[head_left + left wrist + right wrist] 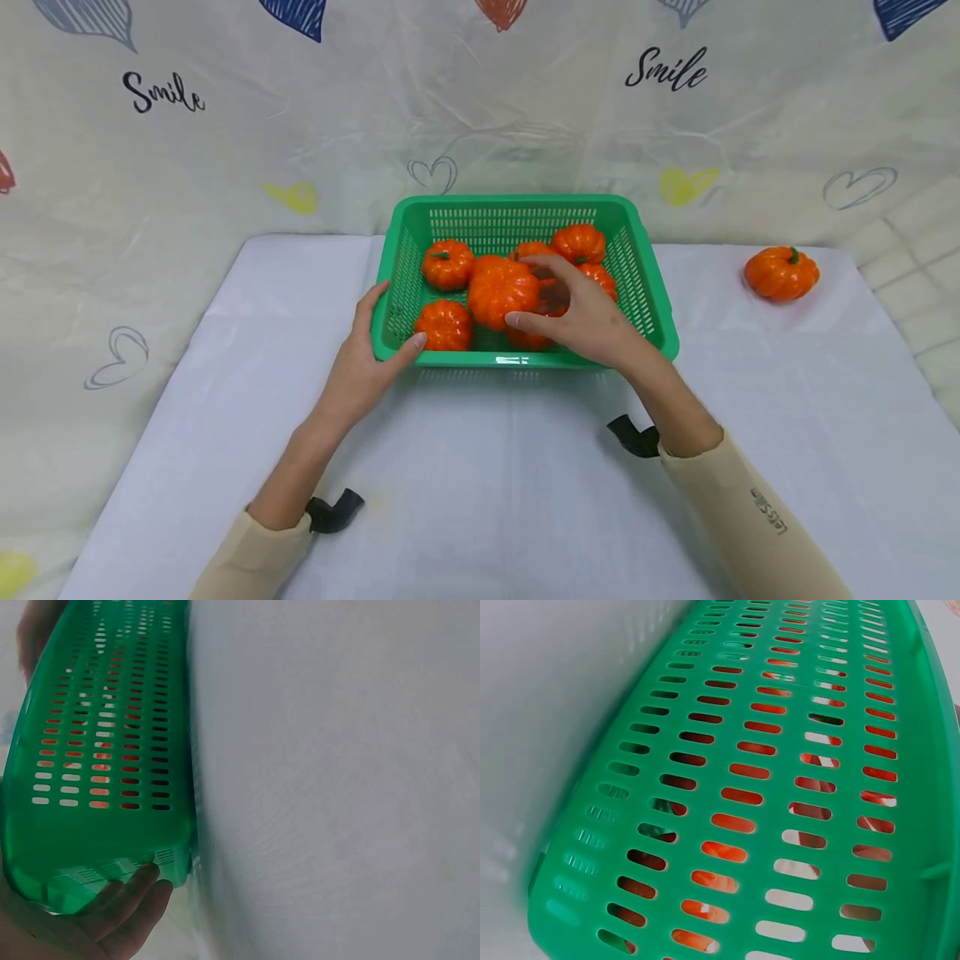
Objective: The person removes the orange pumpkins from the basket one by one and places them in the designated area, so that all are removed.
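A green plastic basket (517, 359) with slotted walls stands toward the back of the table. Inside lie several small orange pumpkins, among them one at the front left (444, 326) and one at the back right (579, 243). My right hand (588, 321) reaches over the front rim and grips a larger pumpkin (501, 292) between thumb and fingers. My left hand (363, 367) holds the basket's front left corner, thumb over the rim. In the left wrist view its fingers (135, 907) lie against the outer wall. The right wrist view shows mostly the slotted front wall (919, 915).
Another orange pumpkin (782, 274) sits on the table's far right. A white cloth (480, 483) covers the table. Behind the basket rises a pale printed sheet (510, 108). Black straps show at both wrists.
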Demonstrator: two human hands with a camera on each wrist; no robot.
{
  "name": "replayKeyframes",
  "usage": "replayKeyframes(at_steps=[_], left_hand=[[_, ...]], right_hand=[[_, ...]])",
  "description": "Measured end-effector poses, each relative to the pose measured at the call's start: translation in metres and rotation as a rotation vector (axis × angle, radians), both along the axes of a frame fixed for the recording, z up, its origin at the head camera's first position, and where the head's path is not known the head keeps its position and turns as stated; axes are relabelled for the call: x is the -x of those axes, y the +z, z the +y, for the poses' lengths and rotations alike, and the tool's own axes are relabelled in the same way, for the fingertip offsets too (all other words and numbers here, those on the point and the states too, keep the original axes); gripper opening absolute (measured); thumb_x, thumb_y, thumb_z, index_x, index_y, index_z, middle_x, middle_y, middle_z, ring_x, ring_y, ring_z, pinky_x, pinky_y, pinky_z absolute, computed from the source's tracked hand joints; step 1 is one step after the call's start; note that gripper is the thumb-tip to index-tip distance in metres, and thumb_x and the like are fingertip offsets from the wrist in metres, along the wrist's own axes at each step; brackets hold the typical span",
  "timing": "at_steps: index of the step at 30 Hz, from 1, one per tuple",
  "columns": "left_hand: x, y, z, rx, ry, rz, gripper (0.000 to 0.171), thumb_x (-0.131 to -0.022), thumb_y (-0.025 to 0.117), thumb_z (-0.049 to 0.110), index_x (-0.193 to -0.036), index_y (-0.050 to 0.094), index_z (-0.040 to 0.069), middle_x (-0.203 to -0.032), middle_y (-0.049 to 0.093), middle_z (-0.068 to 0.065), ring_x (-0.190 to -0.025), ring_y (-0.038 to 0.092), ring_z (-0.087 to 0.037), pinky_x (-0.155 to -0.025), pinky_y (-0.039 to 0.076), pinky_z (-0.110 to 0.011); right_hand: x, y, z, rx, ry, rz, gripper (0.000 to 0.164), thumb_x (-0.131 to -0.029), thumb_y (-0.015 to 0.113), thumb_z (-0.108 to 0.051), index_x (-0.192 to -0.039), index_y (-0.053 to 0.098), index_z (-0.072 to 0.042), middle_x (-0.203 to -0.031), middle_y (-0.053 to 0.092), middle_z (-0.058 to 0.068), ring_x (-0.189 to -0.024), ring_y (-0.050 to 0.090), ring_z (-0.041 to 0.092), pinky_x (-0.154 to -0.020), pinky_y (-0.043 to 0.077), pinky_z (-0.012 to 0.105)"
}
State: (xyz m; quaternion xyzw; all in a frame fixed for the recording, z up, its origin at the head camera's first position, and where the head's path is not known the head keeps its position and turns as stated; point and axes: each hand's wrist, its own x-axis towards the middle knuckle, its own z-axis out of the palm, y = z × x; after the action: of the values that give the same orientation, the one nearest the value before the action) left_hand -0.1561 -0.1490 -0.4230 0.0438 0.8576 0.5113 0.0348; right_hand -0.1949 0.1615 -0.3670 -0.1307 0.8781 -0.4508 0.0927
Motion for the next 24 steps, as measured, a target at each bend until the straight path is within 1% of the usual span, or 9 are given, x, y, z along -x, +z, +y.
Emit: replayKeyframes(at_steps=[3,5,10,13,15,18,20,24], left_hand=[[0.001,0.0,0.001,0.0,-0.002,0.003,0.087,-0.096,0.067,0.056,-0.163,0.013,0.046,-0.165,0.038,-0.008,-0.144,0.047,-0.03,-0.116,0.043,-0.059],[0.001,0.0,0.001,0.001,-0.004,0.004,0.087,-0.096,0.067,0.055,-0.163,0.012,0.046,-0.166,0.037,-0.008,-0.145,0.046,-0.03,-0.117,0.042,-0.059],[0.0,0.0,0.001,0.003,-0.002,0.0,0.087,-0.097,0.067,0.054,-0.163,0.012,0.046,-0.168,0.034,-0.007,-0.147,0.044,-0.031,-0.118,0.041,-0.06],[-0.001,0.0,0.0,0.005,0.001,-0.007,0.087,-0.097,0.067,0.054,-0.163,0.012,0.045,-0.168,0.034,-0.007,-0.147,0.044,-0.031,-0.118,0.042,-0.059],[-0.001,0.0,0.0,0.005,0.0,-0.012,0.087,-0.097,0.067,0.055,-0.163,0.011,0.045,-0.168,0.034,-0.007,-0.147,0.045,-0.031,-0.118,0.042,-0.059],[-0.001,0.0,0.0,0.0,-0.002,-0.013,0.087,-0.097,0.067,0.055,-0.163,0.011,0.046,-0.167,0.035,-0.007,-0.146,0.045,-0.031,-0.117,0.043,-0.058],[-0.001,-0.001,0.0,0.0,0.001,-0.008,0.087,-0.097,0.067,0.055,-0.163,0.011,0.046,-0.167,0.036,-0.008,-0.145,0.046,-0.031,-0.117,0.043,-0.058],[0.0,-0.001,0.001,0.001,0.006,-0.001,0.086,-0.096,0.067,0.056,-0.163,0.013,0.046,-0.166,0.037,-0.008,-0.144,0.047,-0.031,-0.116,0.043,-0.059]], right_hand=[[0.0,0.001,0.003,0.048,-0.012,0.002,0.078,-0.091,0.08,-0.039,-0.157,0.042,-0.022,-0.154,0.052,0.005,-0.131,0.061,0.033,-0.108,0.054,0.049],[0.0,0.001,0.004,0.085,-0.02,0.003,0.077,-0.092,0.08,-0.036,-0.157,0.042,-0.018,-0.156,0.049,0.005,-0.132,0.061,0.033,-0.108,0.055,0.048],[-0.002,0.001,0.007,0.176,-0.042,0.015,0.074,-0.092,0.08,-0.029,-0.153,0.042,-0.011,-0.153,0.048,0.009,-0.128,0.064,0.033,-0.105,0.056,0.047],[-0.004,0.001,0.007,0.197,-0.042,0.039,0.071,-0.092,0.079,-0.026,-0.151,0.041,-0.01,-0.15,0.049,0.011,-0.129,0.063,0.034,-0.108,0.054,0.051],[-0.005,0.001,0.008,0.192,-0.043,0.054,0.07,-0.093,0.078,-0.027,-0.149,0.041,-0.011,-0.15,0.051,0.011,-0.129,0.061,0.034,-0.11,0.052,0.053],[-0.006,0.002,0.009,0.18,-0.041,0.073,0.068,-0.093,0.077,-0.029,-0.148,0.041,-0.013,-0.149,0.054,0.011,-0.126,0.059,0.032,-0.106,0.052,0.053],[-0.006,0.003,0.01,0.186,-0.043,0.083,0.067,-0.093,0.076,-0.03,-0.148,0.041,-0.014,-0.146,0.056,0.009,-0.122,0.057,0.029,-0.102,0.054,0.046],[-0.005,0.004,0.014,0.25,-0.038,0.101,0.059,-0.097,0.071,-0.028,-0.147,0.044,-0.013,-0.14,0.057,0.008,-0.117,0.058,0.027,-0.094,0.057,0.028]])
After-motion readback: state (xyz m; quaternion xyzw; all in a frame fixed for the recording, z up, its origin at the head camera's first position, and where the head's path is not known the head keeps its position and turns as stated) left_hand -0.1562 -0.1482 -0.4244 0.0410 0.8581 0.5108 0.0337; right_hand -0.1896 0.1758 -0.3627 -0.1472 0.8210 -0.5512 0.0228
